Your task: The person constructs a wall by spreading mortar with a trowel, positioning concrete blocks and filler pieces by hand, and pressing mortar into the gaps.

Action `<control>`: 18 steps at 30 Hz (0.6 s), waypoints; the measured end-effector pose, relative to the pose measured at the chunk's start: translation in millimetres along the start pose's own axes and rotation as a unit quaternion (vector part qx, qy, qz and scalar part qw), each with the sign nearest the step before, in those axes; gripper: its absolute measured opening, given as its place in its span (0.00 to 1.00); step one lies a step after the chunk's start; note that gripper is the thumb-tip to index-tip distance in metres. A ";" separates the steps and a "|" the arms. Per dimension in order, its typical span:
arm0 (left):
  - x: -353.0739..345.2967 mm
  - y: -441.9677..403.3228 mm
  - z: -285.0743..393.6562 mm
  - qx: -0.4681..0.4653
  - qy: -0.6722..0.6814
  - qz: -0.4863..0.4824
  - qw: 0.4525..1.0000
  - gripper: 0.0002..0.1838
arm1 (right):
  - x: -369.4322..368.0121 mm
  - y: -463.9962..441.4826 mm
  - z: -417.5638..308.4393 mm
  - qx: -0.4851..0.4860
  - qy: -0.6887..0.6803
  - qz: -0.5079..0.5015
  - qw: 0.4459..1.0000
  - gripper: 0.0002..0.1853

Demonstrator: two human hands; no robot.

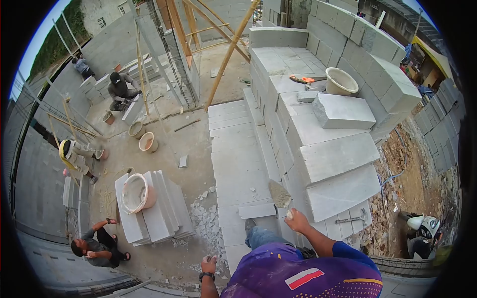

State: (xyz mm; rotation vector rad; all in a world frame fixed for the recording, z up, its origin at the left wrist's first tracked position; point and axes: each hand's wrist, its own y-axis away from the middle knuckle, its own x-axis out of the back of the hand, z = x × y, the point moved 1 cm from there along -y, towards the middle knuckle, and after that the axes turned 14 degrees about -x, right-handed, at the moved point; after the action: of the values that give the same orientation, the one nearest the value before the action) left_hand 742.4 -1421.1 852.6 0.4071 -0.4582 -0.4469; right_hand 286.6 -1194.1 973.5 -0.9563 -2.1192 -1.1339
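My right hand (298, 221) is closed around the handle of a trowel (279, 194). Its broad blade points away from me, over the pale block steps, and looks coated with grey mortar. Low in the view, my left hand (208, 264) hangs beside my body with its fingers curled, a watch on the wrist; whether something small is in it I cannot make out. A short block piece (257, 211) lies near my feet, left of the trowel. To the right of my right hand, a hammer (351, 217) rests on the blocks.
A white bucket (341, 81), a handsaw (308, 79) and a loose block (344, 111) sit on the stepped blockwork. A mortar bucket (135, 193) stands on stacked blocks (176, 208) below left. Rubble (206, 218) covers the floor there. Several co-workers are to the left, one crouching (102, 243).
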 end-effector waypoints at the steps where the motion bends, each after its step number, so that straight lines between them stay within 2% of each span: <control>1: 6.8 -7.1 4.6 0.034 -0.022 -0.015 0.999 0.31 | -0.2 -5.0 -16.4 -0.003 -0.001 -0.012 1.000 0.26; 4: 14.9 -75.9 33.1 0.050 -0.056 -0.042 0.996 0.31 | 16.7 -32.9 -90.8 0.032 -0.038 0.035 0.998 0.25; 6: 20.5 -100.3 63.7 0.048 -0.066 -0.034 0.996 0.30 | 15.6 -62.4 -124.9 0.021 -0.084 0.016 0.996 0.24; 7: 21.0 -118.6 67.5 0.076 -0.032 -0.002 0.997 0.28 | 21.4 -78.6 -139.9 0.016 -0.105 0.014 0.994 0.24; 10: 24.4 -175.1 66.7 0.106 0.129 -0.006 0.986 0.27 | 34.4 -107.0 -179.9 0.008 -0.079 0.061 0.995 0.23; 11: 15.7 -194.9 83.0 0.132 0.080 -0.011 0.988 0.27 | 36.1 -117.0 -188.4 0.033 -0.069 0.093 0.993 0.24; 13: 4.7 -203.0 100.0 0.191 -0.025 -0.016 0.981 0.26 | 41.0 -140.5 -205.1 0.024 -0.077 0.063 0.995 0.25; 15: -13.5 -197.7 175.3 0.187 -0.163 -0.074 0.966 0.24 | 39.2 -157.1 -215.9 -0.008 -0.079 0.039 0.996 0.26; 18: -11.3 -276.5 139.3 0.107 -0.315 -0.211 0.919 0.24 | 41.1 -201.5 -242.7 -0.059 -0.062 0.020 0.996 0.27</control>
State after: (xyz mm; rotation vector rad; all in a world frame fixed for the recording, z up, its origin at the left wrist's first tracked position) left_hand 575.8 -1681.7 834.2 0.5774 -1.0617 -0.9638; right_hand 134.6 -1467.9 1029.0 -1.1442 -2.1391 -1.2202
